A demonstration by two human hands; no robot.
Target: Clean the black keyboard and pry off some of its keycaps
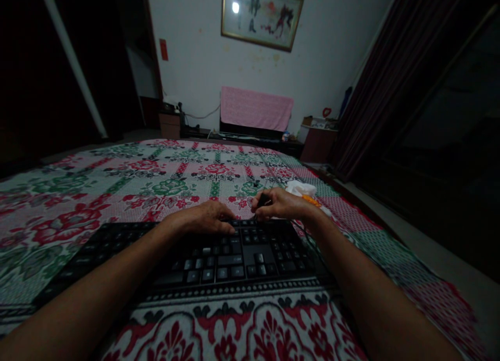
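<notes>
A black keyboard lies on the patterned bedspread, its long side facing me. My left hand is at the keyboard's far edge, thumb over the upper keys and fingers bent around the edge, partly hidden. Just beyond that edge, to the right, my right hand is closed in a pinch. Between its thumb and fingers is a small black cable end; its exact shape is too dark to make out. A thin black cable curves beneath my right wrist along the keyboard's right end.
A white plastic bag with something orange lies behind my right wrist. The floral bedspread stretches away to a low stand with a pink towel draped over a dark screen. Dark curtains hang on the right.
</notes>
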